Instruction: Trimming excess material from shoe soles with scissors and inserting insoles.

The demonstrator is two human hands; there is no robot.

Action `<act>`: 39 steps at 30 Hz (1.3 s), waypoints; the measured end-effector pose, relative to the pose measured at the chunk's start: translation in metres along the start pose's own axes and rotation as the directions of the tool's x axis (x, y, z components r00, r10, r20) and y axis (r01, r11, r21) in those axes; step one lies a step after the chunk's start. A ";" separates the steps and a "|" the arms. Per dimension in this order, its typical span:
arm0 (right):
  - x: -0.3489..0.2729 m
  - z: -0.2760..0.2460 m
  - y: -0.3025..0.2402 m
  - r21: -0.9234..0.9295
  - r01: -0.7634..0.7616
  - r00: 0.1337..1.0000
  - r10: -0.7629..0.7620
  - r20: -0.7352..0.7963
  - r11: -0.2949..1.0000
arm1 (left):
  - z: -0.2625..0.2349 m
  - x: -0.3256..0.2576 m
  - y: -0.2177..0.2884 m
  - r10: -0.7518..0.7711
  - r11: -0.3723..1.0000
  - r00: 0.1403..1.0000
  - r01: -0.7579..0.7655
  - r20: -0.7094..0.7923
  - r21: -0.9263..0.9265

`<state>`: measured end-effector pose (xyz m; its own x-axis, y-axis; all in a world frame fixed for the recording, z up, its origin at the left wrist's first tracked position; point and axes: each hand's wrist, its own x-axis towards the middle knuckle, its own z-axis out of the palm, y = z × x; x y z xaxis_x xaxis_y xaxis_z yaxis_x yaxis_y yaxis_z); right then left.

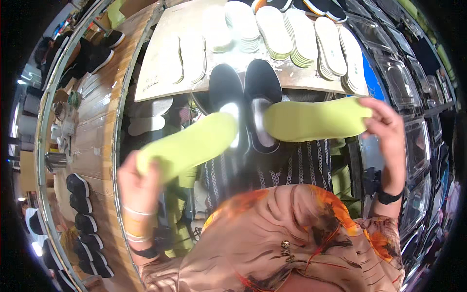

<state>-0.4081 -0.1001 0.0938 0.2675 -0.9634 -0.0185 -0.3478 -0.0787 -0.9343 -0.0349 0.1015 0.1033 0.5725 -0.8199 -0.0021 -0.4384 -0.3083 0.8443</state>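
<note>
My left hand (141, 177) grips the heel or toe end of a yellow-green insole (194, 143), slanting up toward the middle. In my right hand (384, 119) is a second yellow-green insole (316, 119), held nearly level by its outer end. Between and beyond them lies a pair of dark slip-on shoes, a left shoe (225, 87) and a right shoe (263, 82), side by side with their openings toward me. The inner ends of both insoles overlap the shoe openings in view; whether they touch the shoes I cannot tell.
A pale board (160, 73) ahead carries several stacks of insoles (275, 34). Leftward, a wooden bench (99, 146) runs beside a metal rail, with a row of dark shoes (80, 202). Clear plastic boxes (396, 80) are stacked along the right. A person (73, 58) is at the far left.
</note>
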 end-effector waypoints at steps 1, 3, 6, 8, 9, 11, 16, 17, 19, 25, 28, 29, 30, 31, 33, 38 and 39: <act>-0.012 0.011 0.000 -0.359 0.151 0.989 -0.138 0.063 0.921 | 0.016 -0.010 0.006 0.158 0.927 0.983 -0.181 0.093 0.330; -0.028 0.052 0.002 -0.492 0.788 0.577 -0.724 0.378 0.371 | 0.047 -0.025 0.015 0.475 0.665 0.760 -0.640 0.443 0.384; -0.043 0.112 -0.005 -0.157 0.988 0.086 -0.841 0.534 0.002 | 0.082 -0.034 0.018 0.421 0.494 0.647 -0.751 0.636 0.437; -0.034 0.135 -0.004 -0.198 0.980 0.126 -0.813 0.569 0.013 | 0.094 -0.030 0.016 0.335 0.351 0.626 -0.777 0.705 0.523; -0.020 0.143 -0.002 -0.209 0.977 0.151 -0.799 0.582 0.033 | 0.098 -0.027 0.013 0.365 0.348 0.651 -0.758 0.665 0.551; -0.017 0.143 0.005 -0.264 0.963 0.218 -0.750 0.625 0.060 | 0.101 -0.020 0.008 0.404 0.293 0.608 -0.794 0.683 0.533; -0.021 0.132 0.031 -0.469 0.882 0.360 -0.711 0.604 0.048 | 0.101 -0.006 -0.015 0.537 0.425 0.684 -0.725 0.493 0.542; -0.016 0.138 0.034 -0.451 0.891 0.342 -0.729 0.593 0.051 | 0.102 -0.002 -0.021 0.545 0.355 0.634 -0.767 0.548 0.535; 0.005 0.151 0.042 -0.419 0.906 0.343 -0.675 0.654 0.054 | 0.107 0.006 -0.034 0.571 0.227 0.553 -0.817 0.607 0.531; 0.049 0.153 0.063 -0.423 0.893 0.424 -0.609 0.670 0.156 | 0.127 0.051 -0.051 0.611 0.284 0.618 -0.755 0.495 0.591; 0.045 0.164 0.059 -0.490 0.855 0.518 -0.343 0.784 0.170 | 0.133 0.077 -0.042 0.311 0.444 0.627 -0.761 0.715 0.474; 0.045 0.170 0.054 -0.474 0.865 0.502 -0.312 0.806 0.168 | 0.136 0.084 -0.038 0.238 0.425 0.621 -0.758 0.747 0.495; 0.047 0.175 0.049 -0.496 0.856 0.517 -0.261 0.815 0.148 | 0.137 0.090 -0.034 0.185 0.407 0.579 -0.781 0.794 0.474; 0.051 0.178 0.044 -0.472 0.871 0.491 -0.291 0.821 0.136 | 0.140 0.094 -0.030 0.250 0.378 0.521 -0.829 0.816 0.413; 0.061 0.179 0.032 -0.461 0.881 0.462 -0.409 0.787 0.108 | 0.147 0.100 -0.026 0.294 0.348 0.525 -0.837 0.799 0.422; 0.081 0.193 0.005 -0.475 0.818 0.405 0.259 0.877 0.326 | 0.171 0.099 -0.038 0.119 0.210 0.432 -0.891 0.894 0.402; 0.087 0.193 0.002 -0.463 0.800 0.376 0.282 0.882 0.382 | 0.174 0.098 -0.041 0.084 0.181 0.477 -0.871 0.875 0.457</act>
<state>-0.2121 -0.1343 0.0214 0.7954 -0.1586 -0.5849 -0.3352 -0.9192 -0.2066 -0.0817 -0.0500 -0.0253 -0.3699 -0.8390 -0.3991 -0.8947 0.4374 -0.0904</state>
